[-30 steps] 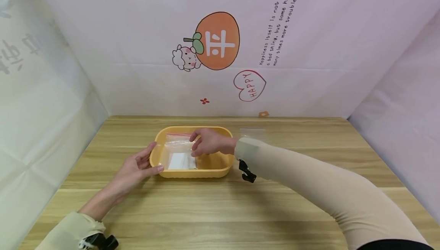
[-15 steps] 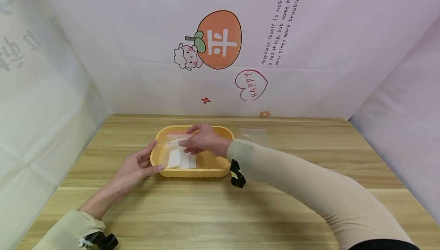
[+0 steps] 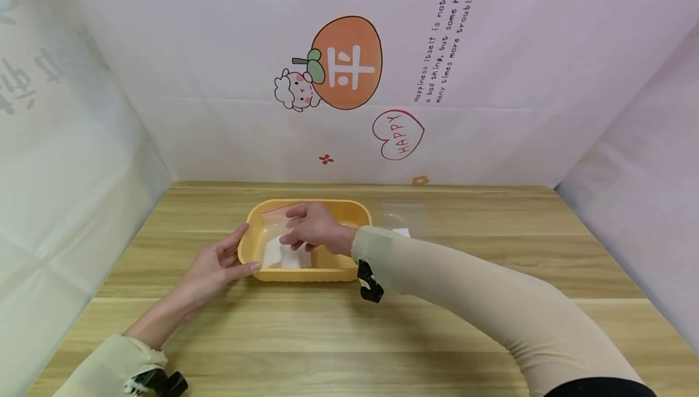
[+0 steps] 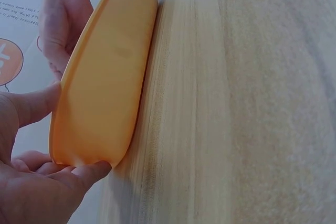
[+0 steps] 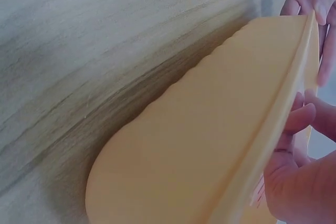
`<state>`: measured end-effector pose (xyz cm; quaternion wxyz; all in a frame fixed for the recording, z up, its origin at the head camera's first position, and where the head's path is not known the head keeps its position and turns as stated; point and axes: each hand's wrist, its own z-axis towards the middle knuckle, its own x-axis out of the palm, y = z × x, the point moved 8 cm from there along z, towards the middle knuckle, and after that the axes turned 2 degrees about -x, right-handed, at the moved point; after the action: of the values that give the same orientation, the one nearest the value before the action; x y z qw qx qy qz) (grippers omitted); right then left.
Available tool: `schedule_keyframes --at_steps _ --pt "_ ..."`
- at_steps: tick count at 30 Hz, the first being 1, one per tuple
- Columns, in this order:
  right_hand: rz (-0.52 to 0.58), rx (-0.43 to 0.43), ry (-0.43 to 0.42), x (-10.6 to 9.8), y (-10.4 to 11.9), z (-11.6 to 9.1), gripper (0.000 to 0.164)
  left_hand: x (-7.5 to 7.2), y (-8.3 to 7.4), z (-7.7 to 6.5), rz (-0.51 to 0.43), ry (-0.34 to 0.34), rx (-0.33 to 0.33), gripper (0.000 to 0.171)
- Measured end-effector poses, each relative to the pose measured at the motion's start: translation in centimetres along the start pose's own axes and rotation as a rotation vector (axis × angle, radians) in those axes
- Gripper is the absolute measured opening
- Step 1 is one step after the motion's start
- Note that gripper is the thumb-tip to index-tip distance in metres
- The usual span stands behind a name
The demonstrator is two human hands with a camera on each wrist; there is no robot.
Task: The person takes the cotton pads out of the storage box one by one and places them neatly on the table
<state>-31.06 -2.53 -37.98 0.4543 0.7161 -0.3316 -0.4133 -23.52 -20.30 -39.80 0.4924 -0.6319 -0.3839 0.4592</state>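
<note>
A yellow plastic tray sits on the table, a clear zip bag with a red seal line and white flat pieces inside it. My left hand grips the tray's left end, thumb on the near rim and fingers along the outside, as the left wrist view shows too. My right hand reaches down into the tray, curled fingers at the bag's upper right part. In the right wrist view the right hand is partly hidden behind the tray's wall.
To the right of the tray, another clear bag lies flat on the wooden table, with a white piece showing beside the right sleeve. A printed cloth stands as a wall behind and at both sides.
My right hand has moved left over the bag, whose red seal line now slants up toward the fingers. The white pieces in it have shifted. My left hand has stayed on the tray.
</note>
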Motion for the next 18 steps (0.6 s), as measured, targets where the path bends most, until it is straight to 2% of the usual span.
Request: schedule_keyframes --at_steps 9,18 --pt "-0.079 -0.081 0.054 -0.9 1.3 -0.6 0.069 0.2 -0.2 0.0 -0.021 0.004 0.012 0.094" --pt "-0.138 -0.138 0.081 -3.7 3.1 -1.6 0.072 0.2 -0.3 -0.2 -0.012 0.004 0.030 0.094"
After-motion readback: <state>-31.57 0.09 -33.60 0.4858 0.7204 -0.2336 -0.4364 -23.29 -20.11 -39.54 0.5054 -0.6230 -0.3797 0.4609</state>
